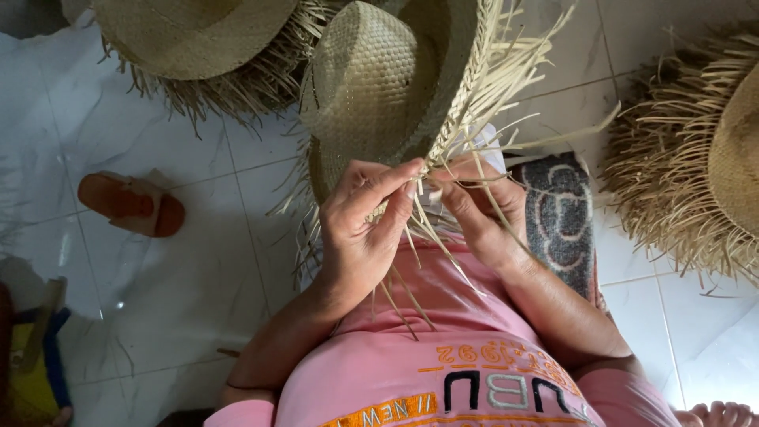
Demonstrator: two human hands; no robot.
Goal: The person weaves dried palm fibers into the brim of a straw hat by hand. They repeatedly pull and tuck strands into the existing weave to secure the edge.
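The straw hat [371, 87] rests brim-up on the lap so both hands reach its edge: left hand [360, 237] and right hand [482, 213] pinch closed on loose straw strands [443, 237].

My fingers [395, 190] work hemmed in by loose straw strands [506, 87] that fan out from the hat brim [455, 103], crossing the space above and to my right. To my left the white tiled floor [198, 261] lies open as far as a brown sandal [130, 204]. Passage is blocked ahead by a fringed straw hat [198, 39], and on my right by another fringed hat [696, 174] just past the patterned mat [561, 213].
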